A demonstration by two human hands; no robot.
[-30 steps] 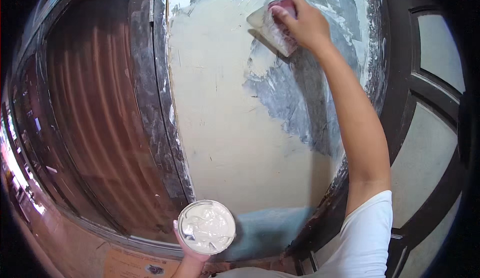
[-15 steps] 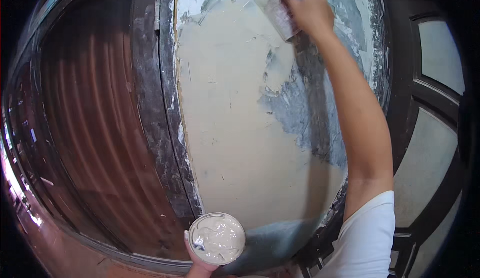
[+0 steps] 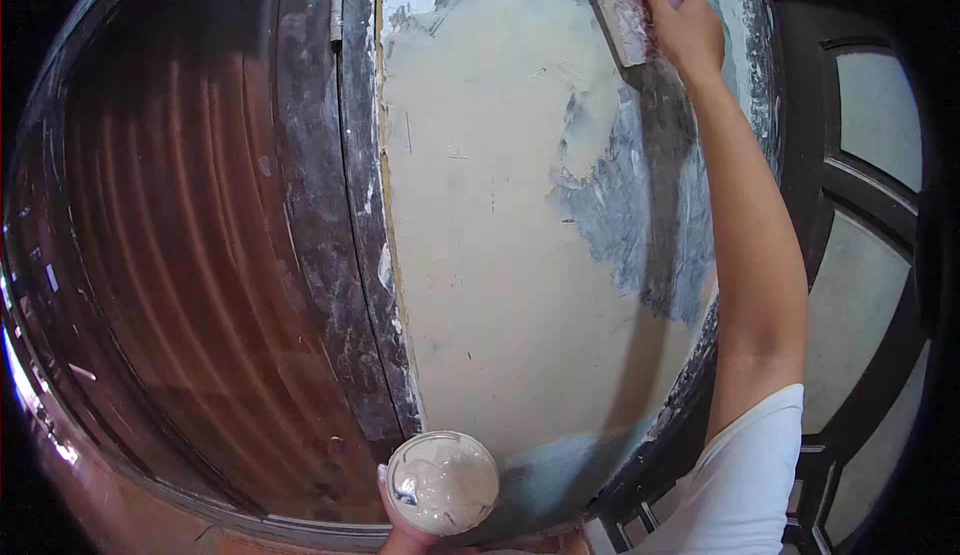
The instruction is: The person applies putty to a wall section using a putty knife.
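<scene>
My right hand (image 3: 688,30) grips a putty knife (image 3: 632,20) with a wide blade and a reddish handle caked in filler. Its blade lies against the upper right of a wall panel (image 3: 500,255) coated mostly in cream putty. Bluish-grey bare patches (image 3: 620,210) show below the knife and to the right. Low in front of the panel, my left hand (image 3: 402,525) holds a round tub (image 3: 443,483) of wet, glossy cream putty from beneath and the side. Most of the left hand's fingers are hidden behind the tub.
To the left stands a dark door frame (image 3: 315,155) with a hinge, beside glass over brown pleated curtains (image 3: 180,235). A dark framed door with pale panes (image 3: 860,325) is at the right. Reddish floor (image 3: 120,485) shows at the lower left.
The right hand and putty knife have moved right across the upper panel, the blade now turned more upright. The view has shifted slightly; the left hand still holds the tub.
</scene>
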